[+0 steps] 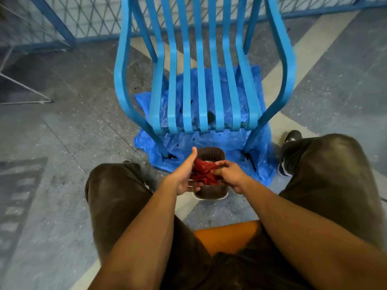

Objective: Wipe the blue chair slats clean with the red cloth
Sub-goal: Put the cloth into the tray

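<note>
The blue slatted chair (201,80) stands in front of me on a blue plastic sheet (259,155), its seat slats running toward me. Below its front edge, both hands hold the crumpled red cloth (204,171) over a dark basin (209,155) on the floor. My left hand (185,174) is under and beside the cloth, palm turned inward, thumb pointing up. My right hand (227,171) pinches the cloth from the right. Neither the cloth nor my hands touch the chair.
I sit on an orange seat (226,235), knees spread to either side of the basin. A black shoe (292,137) rests by the sheet's right edge. A blue mesh fence (83,21) runs behind the chair. The grey speckled floor lies open on the left.
</note>
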The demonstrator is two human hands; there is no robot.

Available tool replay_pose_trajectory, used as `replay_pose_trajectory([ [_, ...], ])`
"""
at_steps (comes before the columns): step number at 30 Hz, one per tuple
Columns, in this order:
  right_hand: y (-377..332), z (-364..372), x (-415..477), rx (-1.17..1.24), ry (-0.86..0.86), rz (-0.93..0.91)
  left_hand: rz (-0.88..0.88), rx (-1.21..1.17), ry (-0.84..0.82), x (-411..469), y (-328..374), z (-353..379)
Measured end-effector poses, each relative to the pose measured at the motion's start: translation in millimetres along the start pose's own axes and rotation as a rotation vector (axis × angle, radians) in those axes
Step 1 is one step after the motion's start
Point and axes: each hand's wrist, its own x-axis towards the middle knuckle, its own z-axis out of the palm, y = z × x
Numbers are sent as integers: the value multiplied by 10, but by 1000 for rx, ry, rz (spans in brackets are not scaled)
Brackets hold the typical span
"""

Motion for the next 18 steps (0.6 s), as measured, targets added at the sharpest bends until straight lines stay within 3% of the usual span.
replay_pose_trajectory([
  [7,39,-63,535,-158,43,91,39,-2,220,567,-117,159],
  [13,493,-370,1326,-398,174,174,-35,-70,248,1142,-201,199],
  [18,327,-395,1415,-498,158,270,-129,-90,278,1669,-260,182],
])
